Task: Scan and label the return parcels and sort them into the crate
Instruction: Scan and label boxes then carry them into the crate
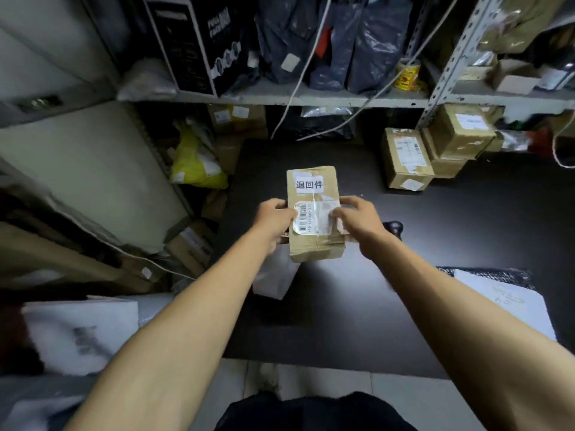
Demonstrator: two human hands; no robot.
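A small brown cardboard parcel (314, 241) is held above the black table (466, 219), at the middle of the head view. A white label with Chinese characters (309, 184) is stuck near its far end, and a barcode label (306, 217) lies across its middle. My left hand (275, 217) grips the parcel's left side. My right hand (357, 219) grips the right side, with its fingertips on the barcode label. A dark handheld scanner (393, 227) lies on the table just behind my right hand, mostly hidden.
Brown boxes (407, 158) are stacked at the table's far right. A white padded mailer (510, 301) lies at the near right and another white bag (81, 331) at the near left. Metal shelves (280, 98) full of parcels stand behind. A yellow bag (194, 163) sits left.
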